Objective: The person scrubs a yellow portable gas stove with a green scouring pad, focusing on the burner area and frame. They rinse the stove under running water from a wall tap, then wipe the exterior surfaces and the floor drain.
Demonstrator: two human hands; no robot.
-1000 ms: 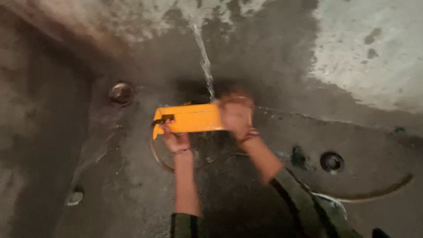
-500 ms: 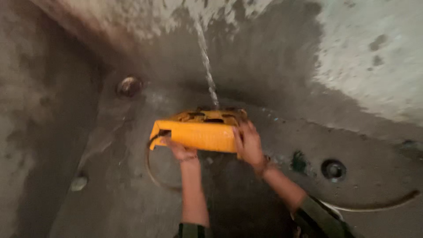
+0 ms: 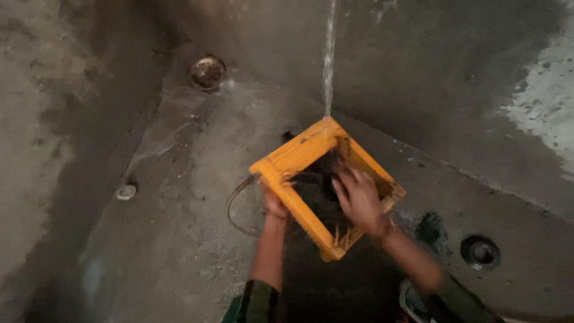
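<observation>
Square yellow plastic crate (image 3: 311,179) fills middle of grey concrete wash basin (image 3: 179,239); thin water stream (image 3: 328,60) drops onto its upper corner, barring straight path from above. Left hand (image 3: 274,206) grips crate's left edge, right hand (image 3: 359,197) spread over open middle: crate opening mostly blocked. Basin floor left of crate open, only small pale lump (image 3: 126,192) and curved wire loop (image 3: 234,206) there. Round metal drain (image 3: 207,72) in far corner, well apart. Dark round hole (image 3: 481,252) on ledge right. Wet wall close behind crate.

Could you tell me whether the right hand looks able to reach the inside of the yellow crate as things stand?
Probably yes: the right hand is already in the crate through its open side.
</observation>
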